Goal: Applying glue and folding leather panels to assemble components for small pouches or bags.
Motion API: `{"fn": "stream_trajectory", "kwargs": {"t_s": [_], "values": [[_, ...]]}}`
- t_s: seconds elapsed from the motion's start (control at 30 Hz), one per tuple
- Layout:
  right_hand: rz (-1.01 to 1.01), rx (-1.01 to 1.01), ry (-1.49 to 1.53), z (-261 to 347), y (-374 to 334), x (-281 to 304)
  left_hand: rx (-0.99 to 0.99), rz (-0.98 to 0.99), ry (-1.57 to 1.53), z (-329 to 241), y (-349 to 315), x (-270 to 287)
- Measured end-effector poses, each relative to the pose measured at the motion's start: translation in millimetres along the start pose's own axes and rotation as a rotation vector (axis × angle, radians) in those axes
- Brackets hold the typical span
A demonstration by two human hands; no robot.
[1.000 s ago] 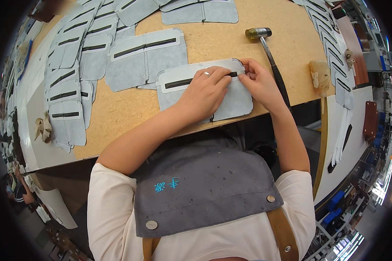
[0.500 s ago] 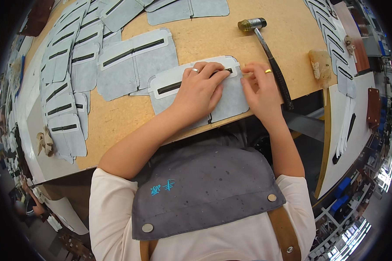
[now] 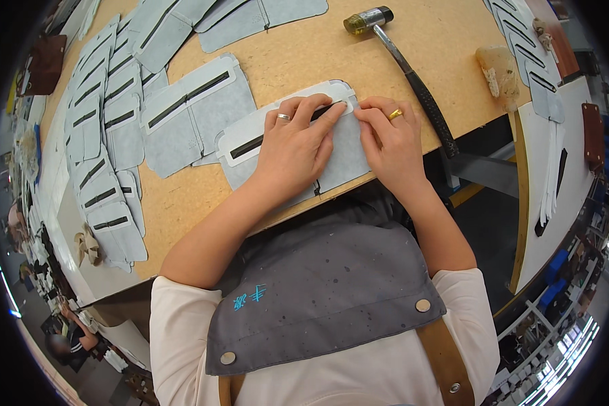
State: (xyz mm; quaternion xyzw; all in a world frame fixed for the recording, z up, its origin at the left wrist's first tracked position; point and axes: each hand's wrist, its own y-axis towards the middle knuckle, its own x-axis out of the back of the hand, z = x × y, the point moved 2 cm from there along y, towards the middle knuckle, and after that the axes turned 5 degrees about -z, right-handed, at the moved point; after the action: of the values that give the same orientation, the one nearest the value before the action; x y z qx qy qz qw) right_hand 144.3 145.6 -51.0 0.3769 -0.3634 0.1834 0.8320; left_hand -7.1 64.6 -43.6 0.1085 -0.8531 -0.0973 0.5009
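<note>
Both hands, left hand (image 3: pixel 292 150) and right hand (image 3: pixel 390 143), are pressing flat, ungripped, on the grey slotted panel (image 3: pixel 240 145); judging it light, limp; handling by edges is advisable.

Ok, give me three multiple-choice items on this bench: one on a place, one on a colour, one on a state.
1. Where does the hammer lie?
A. to the right of the hands
B. in the apron's lap
C. on the stacked pieces at left

2. What colour is the ring on the right hand?
A. silver
B. gold
C. black

3. What is the left hand doing?
A. lifted clear
B. pressing flat on the grey slotted piece
C. gripping the hammer

Key: A, its handle runs past the right hand; B, the band is yellow; B, its fingers lie on the piece.
</note>
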Motion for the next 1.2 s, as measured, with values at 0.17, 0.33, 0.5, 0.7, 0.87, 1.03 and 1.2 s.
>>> {"fn": "stream_trajectory", "kwargs": {"t_s": [0.17, 0.33, 0.5, 0.7, 0.87, 1.03, 1.2], "values": [[-0.021, 0.018, -0.012, 0.9, -0.8, -1.8, 0.006, -0.004, -0.013, -0.2, 2.4, 2.1], [-0.015, 0.074, -0.016, 1.6, -2.1, -1.0, 0.015, -0.038, -0.112, 6.0, 0.9, 1.3], [-0.016, 0.106, -0.059, 5.0, -0.1, -1.0, -0.014, -0.021, 0.01, 3.4, 1.2, -1.3], [-0.003, 0.131, -0.1, 6.0, 1.4, -1.9, -0.011, -0.002, 0.067, -0.6, 1.9, -3.3], [0.045, 0.088, -0.084, 4.8, 1.7, -1.3, 0.034, -0.008, -0.04, 3.5, 8.6, 2.4], [0.084, 0.087, -0.1, 1.9, 2.5, 0.5, 0.202, -0.112, -0.448, 25.6, 0.0, 31.3], [0.134, 0.146, -0.107, 3.8, 6.0, 0.4, 0.313, -0.135, -0.027, 63.9, -40.0, 62.4]]}}
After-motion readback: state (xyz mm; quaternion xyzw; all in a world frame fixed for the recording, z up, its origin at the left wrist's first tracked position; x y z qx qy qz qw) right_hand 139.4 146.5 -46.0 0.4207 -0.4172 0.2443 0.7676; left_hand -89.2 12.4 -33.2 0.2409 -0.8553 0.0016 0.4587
